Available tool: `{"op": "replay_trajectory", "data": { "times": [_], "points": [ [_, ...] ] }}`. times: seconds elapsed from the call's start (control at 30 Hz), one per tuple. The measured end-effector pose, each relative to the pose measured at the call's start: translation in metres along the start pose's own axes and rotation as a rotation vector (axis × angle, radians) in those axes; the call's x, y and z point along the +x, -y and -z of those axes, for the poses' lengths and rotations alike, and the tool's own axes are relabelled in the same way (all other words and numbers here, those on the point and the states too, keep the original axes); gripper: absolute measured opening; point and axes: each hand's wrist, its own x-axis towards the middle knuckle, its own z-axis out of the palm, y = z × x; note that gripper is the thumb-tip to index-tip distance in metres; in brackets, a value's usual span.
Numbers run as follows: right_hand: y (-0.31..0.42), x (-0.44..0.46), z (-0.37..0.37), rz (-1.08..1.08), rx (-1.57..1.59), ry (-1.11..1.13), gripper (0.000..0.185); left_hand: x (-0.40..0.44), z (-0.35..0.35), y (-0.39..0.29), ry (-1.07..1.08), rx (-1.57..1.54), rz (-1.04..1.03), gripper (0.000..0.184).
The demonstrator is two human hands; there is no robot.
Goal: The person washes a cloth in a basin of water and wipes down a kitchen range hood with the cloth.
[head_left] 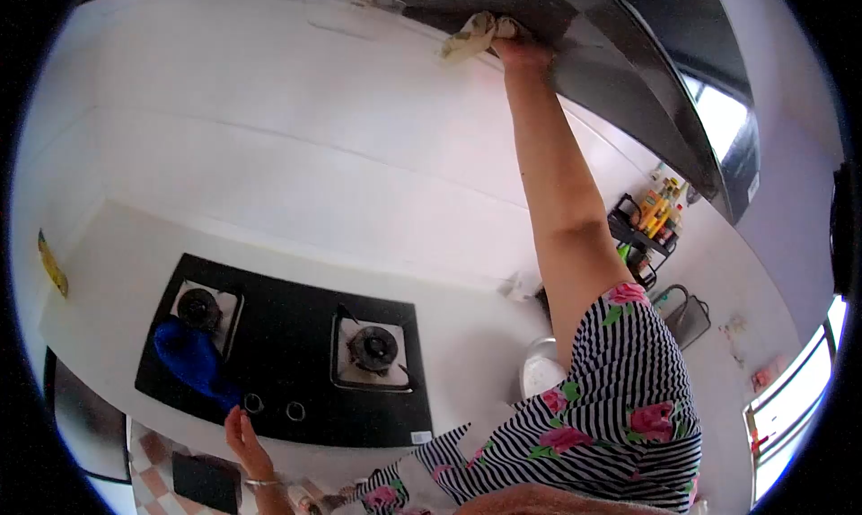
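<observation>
High up, my right hand (523, 52) presses a crumpled pale yellowish cloth (474, 35) against the dark underside of the range hood (584, 44); its fingers are closed on the cloth and partly hidden. Low on the left, my left hand (249, 445) is at the front edge of the black two-burner gas hob (283, 344). Its fingertips meet the narrow end of a blue cloth (190, 358), which lies over the hob beside the left burner (198, 309). The right burner (373, 348) is uncovered. Two round knobs (294, 411) sit near the hob's front.
White wall panels (296, 174) rise behind the counter (467, 335). A black rack with bottles (660, 214) stands in the right corner. Under my right arm is a white bowl-like container (541, 371). A yellow object (52, 265) is at the far left.
</observation>
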Motion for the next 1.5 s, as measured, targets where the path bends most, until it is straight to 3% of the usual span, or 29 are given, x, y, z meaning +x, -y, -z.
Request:
{"op": "replay_trajectory", "data": {
  "times": [0.13,0.33,0.5,0.67,0.83,0.87,0.97,1.0,1.07,1.3,1.4,1.5],
  "points": [
    [0.031,-0.036,-0.025,-0.194,0.283,0.089,0.057,-0.004,-0.024,-0.025,0.074,-0.147,-0.118,0.027],
    [0.088,-0.085,-0.050,-0.034,0.067,0.017,0.053,-0.005,-0.033,-0.026,0.008,-0.048,0.036,0.027],
    [0.042,-0.077,-0.086,0.056,0.055,-0.111,0.053,-0.004,0.026,0.010,-0.022,-0.001,0.020,0.033],
    [-0.017,-0.015,-0.061,-0.082,0.066,-0.079,0.052,-0.015,0.058,0.003,-0.071,-0.041,0.106,0.032],
    [0.015,-0.011,-0.048,-0.017,0.138,-0.086,0.050,-0.005,0.065,0.021,-0.087,-0.002,0.157,0.032],
    [0.012,-0.045,-0.097,0.028,0.072,-0.164,0.047,-0.004,0.066,0.014,-0.080,0.016,0.156,0.032],
    [0.022,-0.068,-0.125,-0.013,0.179,-0.053,0.047,0.010,0.052,-0.003,-0.046,0.059,0.148,0.034],
    [0.003,-0.072,-0.135,0.247,-0.087,-0.186,0.049,0.014,0.050,-0.005,-0.037,0.065,0.143,0.034],
    [-0.035,-0.065,-0.161,0.249,0.015,-0.417,0.050,0.020,0.051,-0.004,-0.007,0.064,0.121,0.035],
    [-0.089,-0.014,-0.063,-0.171,-0.186,-0.174,0.046,0.007,0.064,0.021,0.045,0.057,0.124,0.037],
    [-0.057,-0.042,-0.050,-0.196,-0.536,-0.214,0.046,0.001,0.063,0.024,0.058,0.054,0.083,0.038],
    [-0.043,-0.106,-0.108,-0.068,-0.974,-0.425,0.039,-0.002,0.055,0.029,0.033,-0.009,0.096,0.032]
  ]
}}
